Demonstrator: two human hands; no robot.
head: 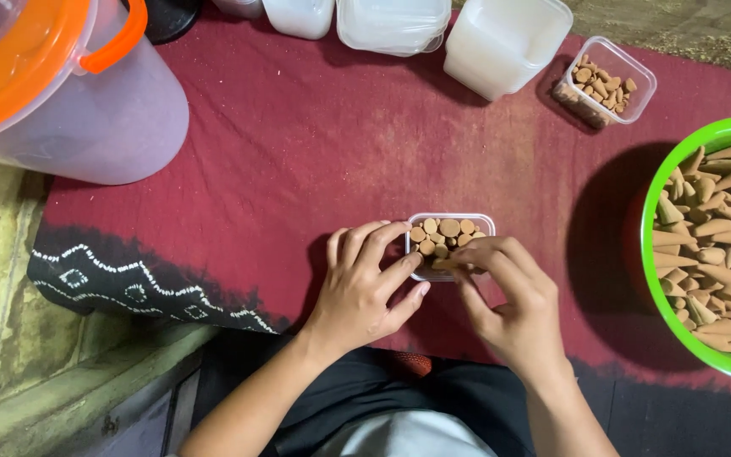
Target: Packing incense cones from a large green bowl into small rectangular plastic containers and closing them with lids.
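The left hand [364, 283] steadies the small clear box [450, 222] on the red cloth [298, 144], its fingers curled against the near-left wall, while the right hand [505, 292] pinches one tan cone [443, 263] between thumb and forefinger just over the box's near edge. This looks like the packing step, with the box nearly full of upright cones showing round ends. The pinched cone lies roughly level, long axis left-right across the fingertips, so seating it would call for tipping it upright into a remaining gap; the green bowl [662, 279] sits well right of the fingers.
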